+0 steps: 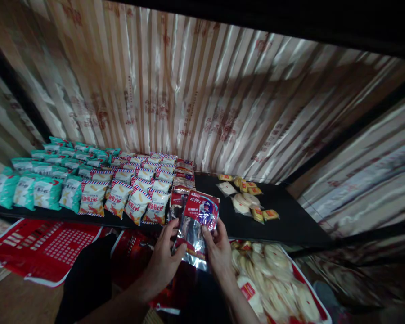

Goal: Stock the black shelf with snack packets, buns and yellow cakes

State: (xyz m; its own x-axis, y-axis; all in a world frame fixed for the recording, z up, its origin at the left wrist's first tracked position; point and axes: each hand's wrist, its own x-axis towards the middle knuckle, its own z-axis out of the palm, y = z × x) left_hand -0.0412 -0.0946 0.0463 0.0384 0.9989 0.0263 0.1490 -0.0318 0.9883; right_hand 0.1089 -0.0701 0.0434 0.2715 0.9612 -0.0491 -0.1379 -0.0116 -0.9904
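A flat red and silver snack packet with a purple picture and white lettering is tilted up between my hands, above the front edge of the black shelf. My left hand is closed on its lower left edge, thumb in front. On the right edge, my right hand grips it, with the thumb pressed on the front. Just behind lies a row of similar red packets running to the back of the shelf. White snack bags with striped edges stand in rows directly left of them.
Teal snack bags fill the shelf's left end. Round pale packs and small yellow packs lie on the black shelf at right. Below are a red-rimmed box of round packs and a red bag. Striped sheeting hangs behind.
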